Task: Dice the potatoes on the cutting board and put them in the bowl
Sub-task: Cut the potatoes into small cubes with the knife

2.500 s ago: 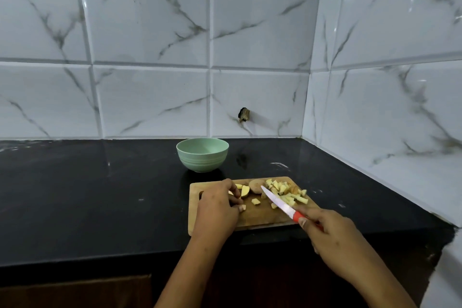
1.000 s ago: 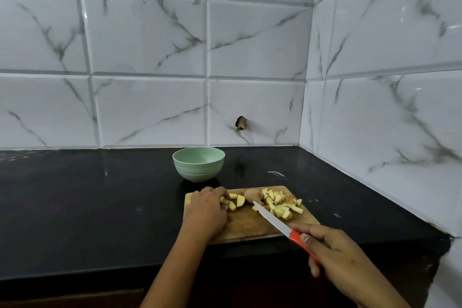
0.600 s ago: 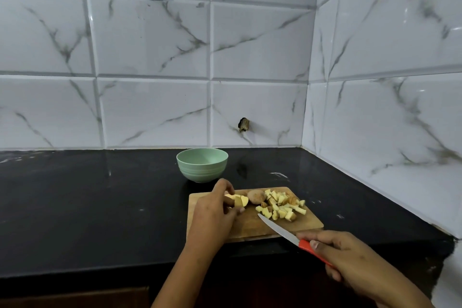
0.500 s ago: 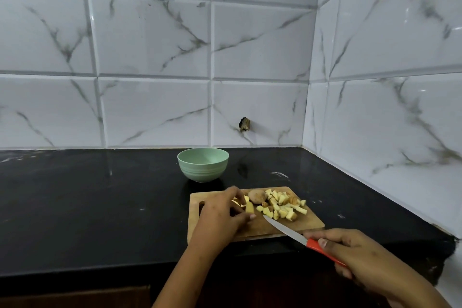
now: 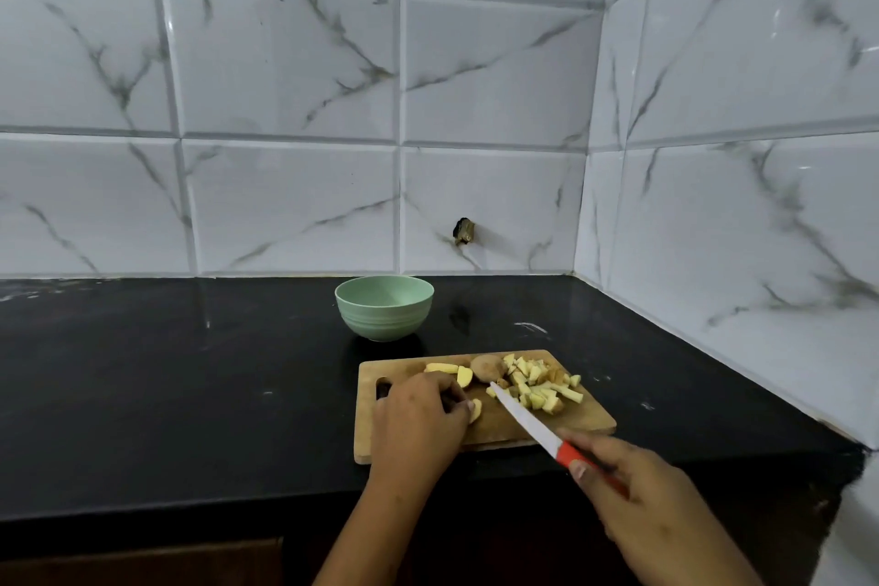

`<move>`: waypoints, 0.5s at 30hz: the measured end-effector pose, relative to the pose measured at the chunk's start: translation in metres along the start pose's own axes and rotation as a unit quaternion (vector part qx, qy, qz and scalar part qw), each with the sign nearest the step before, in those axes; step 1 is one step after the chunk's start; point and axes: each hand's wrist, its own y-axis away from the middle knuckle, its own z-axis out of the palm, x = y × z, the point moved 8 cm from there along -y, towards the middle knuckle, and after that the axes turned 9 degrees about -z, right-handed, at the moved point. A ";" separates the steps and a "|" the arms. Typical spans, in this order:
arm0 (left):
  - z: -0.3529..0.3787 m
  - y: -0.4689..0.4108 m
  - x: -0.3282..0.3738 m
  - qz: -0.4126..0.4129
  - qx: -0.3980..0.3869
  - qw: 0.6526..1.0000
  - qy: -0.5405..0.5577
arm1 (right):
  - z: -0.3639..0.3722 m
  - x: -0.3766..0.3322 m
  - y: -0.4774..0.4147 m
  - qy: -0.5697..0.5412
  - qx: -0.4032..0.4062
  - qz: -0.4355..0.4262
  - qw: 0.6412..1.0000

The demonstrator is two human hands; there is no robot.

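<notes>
A wooden cutting board (image 5: 585, 419) lies near the counter's front edge. On its far right sits a heap of diced potato (image 5: 537, 383), beside an uncut brown potato piece (image 5: 486, 366) and a few yellow wedges (image 5: 442, 368). My left hand (image 5: 418, 419) rests on the board's left half and pinches a potato wedge (image 5: 474, 409) under its fingertips. My right hand (image 5: 632, 490) grips the red handle of a knife (image 5: 523, 419), whose white blade points up-left with its tip at the heap's near edge. A pale green bowl (image 5: 384, 307) stands behind the board; its inside is hidden.
The black counter (image 5: 166, 371) stretches far to the left. Marble-look tiled walls close the back and the right side, meeting in a corner behind the board. A small dark fitting (image 5: 463, 231) sticks out of the back wall.
My left hand has drawn a potato wedge from the far edge toward the board's middle. My right hand has brought the knife back so its tip meets the diced heap.
</notes>
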 end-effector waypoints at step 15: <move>0.006 0.006 0.001 -0.001 -0.038 0.998 -0.044 | 0.039 -0.024 -0.002 0.185 -0.135 0.025 0.973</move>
